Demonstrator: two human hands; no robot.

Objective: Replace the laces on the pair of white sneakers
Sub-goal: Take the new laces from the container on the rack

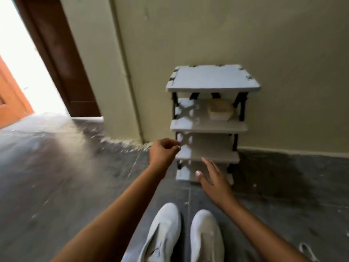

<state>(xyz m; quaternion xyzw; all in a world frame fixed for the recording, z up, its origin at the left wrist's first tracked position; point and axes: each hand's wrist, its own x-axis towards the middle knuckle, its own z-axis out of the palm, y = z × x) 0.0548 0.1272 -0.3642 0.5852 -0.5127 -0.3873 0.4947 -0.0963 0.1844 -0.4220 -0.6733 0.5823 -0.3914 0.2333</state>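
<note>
First, white sneakers: 2 of them, side by side on the dark floor (56, 186) at the bottom edge of the view, close together but not touching.
Left sneaker (164, 229): long axis runs near to far, toe pointing away toward the rack and leaning slightly right.
Right sneaker (206, 237): parallel to it, toe also pointing away toward the rack.
Markings: 1 small dark mark low on the left sneaker's side, too blurred to read.
Sneakers versus hands: both shoes lie below and behind the 2 hands, between the forearms, held by neither.
White strip (306, 251): thin looped piece on the floor at lower right, well apart from the shoes; too blurred to identify.
Right hand (214, 181): stretched out beyond the right sneaker's toe, fingers straight and spread, holding nothing, in front of the rack's lowest tiers.
Left hand (163, 153): farther out, fingers curled in with the thumb against them, nothing seen inside; it is just beside the rack's left edge, and contact cannot be told.
Rack (213, 80): white shelves on black joints, 4 tiers, standing against the cream wall (264, 35).
Container (220, 110): pale, round, on the 2nd tier from the top, right side.
Door (62, 53): dark brown, far left, beside bright daylight.
</note>
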